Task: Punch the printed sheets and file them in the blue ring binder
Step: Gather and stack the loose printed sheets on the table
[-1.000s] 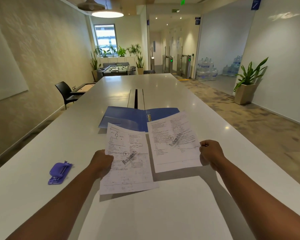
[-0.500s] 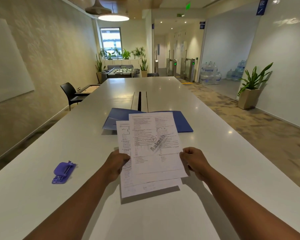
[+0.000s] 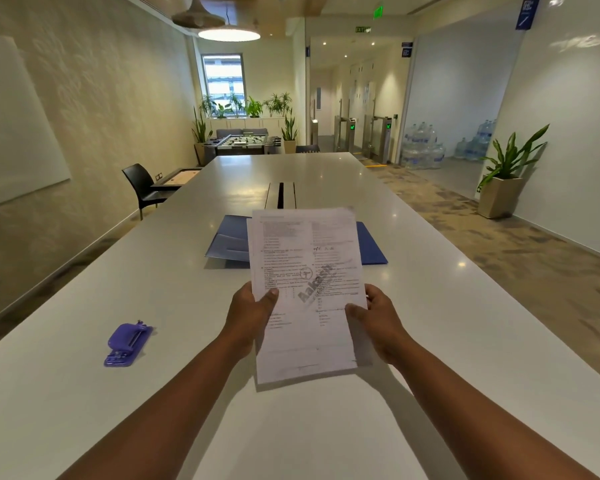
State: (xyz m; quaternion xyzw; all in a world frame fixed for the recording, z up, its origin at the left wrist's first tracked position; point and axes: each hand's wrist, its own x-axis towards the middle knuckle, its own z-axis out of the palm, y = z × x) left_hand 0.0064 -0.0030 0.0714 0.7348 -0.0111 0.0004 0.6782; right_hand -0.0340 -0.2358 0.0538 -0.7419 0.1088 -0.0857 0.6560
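Note:
The printed sheets (image 3: 307,271) are stacked together and held upright above the white table (image 3: 430,306). My left hand (image 3: 252,313) grips their left edge, thumb across the front. My right hand (image 3: 374,318) grips the right edge the same way. Behind the sheets lies the blue ring binder (image 3: 229,240), open flat on the table, its middle hidden by the paper. A purple hole punch (image 3: 127,342) sits on the table to the left of my left forearm.
A cable slot (image 3: 280,195) runs along the table's middle beyond the binder. A black chair (image 3: 141,187) stands at the table's left side. A potted plant (image 3: 503,181) stands on the floor to the right.
The two sheets, held apart side by side a second ago, have been brought together into one aligned stack. Both hands moved inward and lifted the stack upright.

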